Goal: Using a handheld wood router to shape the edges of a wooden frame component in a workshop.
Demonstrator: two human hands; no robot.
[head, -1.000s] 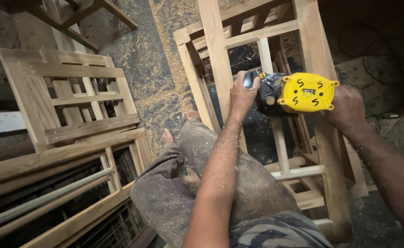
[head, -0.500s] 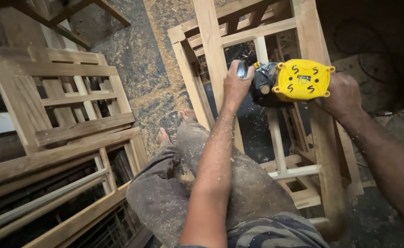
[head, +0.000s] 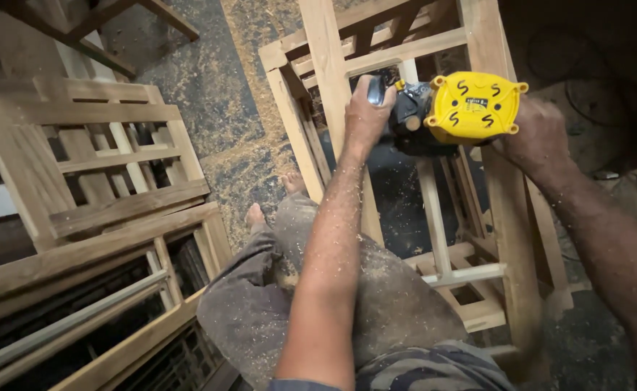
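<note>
I see my left hand (head: 365, 112) clenched round the front grip of a yellow-capped power tool (head: 452, 112), right hand (head: 539, 137) wrapped on its rear — tool held against a wooden chair frame (head: 333, 65), sawdust-strewn floor (head: 217, 87) below.

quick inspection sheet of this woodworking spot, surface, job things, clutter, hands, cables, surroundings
surface: rough dark floor strewn with sawdust.
job's things: yellow and black power tool held against an unfinished wooden frame with slats and rails.
clutter: more slatted wooden frames stacked at the left; wood chips on the person's trousers.
grippers: left hand grips the tool's front handle; right hand is at the yellow rear end, its grip partly hidden.
cables: dim loops in the dark upper right, too unclear to tell.
surroundings: bare feet on the floor; another wooden piece at the top left.
</note>
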